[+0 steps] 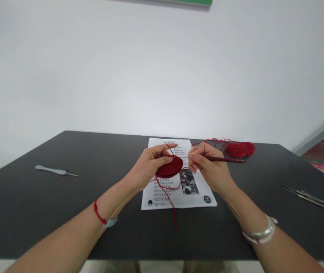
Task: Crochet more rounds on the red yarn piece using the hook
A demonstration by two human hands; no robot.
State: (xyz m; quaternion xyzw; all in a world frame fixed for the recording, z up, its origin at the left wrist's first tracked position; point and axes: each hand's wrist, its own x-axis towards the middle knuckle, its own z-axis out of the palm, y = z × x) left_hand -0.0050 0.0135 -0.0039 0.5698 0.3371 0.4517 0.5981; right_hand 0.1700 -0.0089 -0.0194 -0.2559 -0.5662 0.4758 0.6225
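Observation:
My left hand pinches the edge of a round red crochet piece, its index finger stretched out with red yarn running over it. Between the fingers of my right hand is a crochet hook with a dark red handle. The thin metal shaft points left and its tip meets the upper edge of the crochet piece; the exact stitch is too small to make out. A loose red yarn tail hangs below the piece, over a printed pattern sheet lying under both hands.
On the black table, a second crochet hook with a pale grey handle lies at the left. A ball of red yarn sits at the back right. Metal scissors or tweezers lie near the right edge. A white wall stands behind.

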